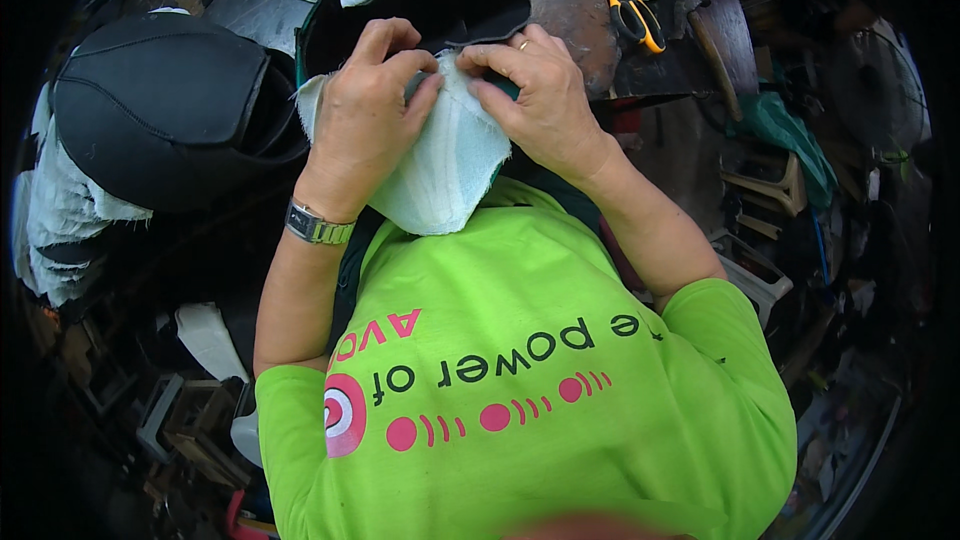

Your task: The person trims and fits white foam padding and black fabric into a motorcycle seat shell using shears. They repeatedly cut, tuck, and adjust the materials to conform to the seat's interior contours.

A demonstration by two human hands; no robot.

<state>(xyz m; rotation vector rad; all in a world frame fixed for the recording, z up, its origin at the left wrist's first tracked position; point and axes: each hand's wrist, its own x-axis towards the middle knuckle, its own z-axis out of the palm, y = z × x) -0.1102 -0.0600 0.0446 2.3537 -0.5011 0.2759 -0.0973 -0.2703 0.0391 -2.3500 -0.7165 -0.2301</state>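
Observation:
A pale blue-white cloth (441, 175) with frayed edges hangs down in front of me. My left hand (372, 105) pinches its upper part between thumb and fingers. Close beside it, my right hand (540, 90) grips the cloth where it meets the rim of a black hollow cover (424, 15). The cover lies on the table with its opening toward me, and some white material shows inside. Dark green material edges the cover and shows behind the cloth. The fingertips hide whatever lies between them.
Left of my hands sits a rounded black stitched cover (160, 105), with frayed white cloth (85, 215) below it. Orange-handled scissors (632, 18) and a wooden-handled hammer (715, 55) lie at the right. Stools (765, 175), a green bag (785, 140) and a fan (875, 90) stand beyond.

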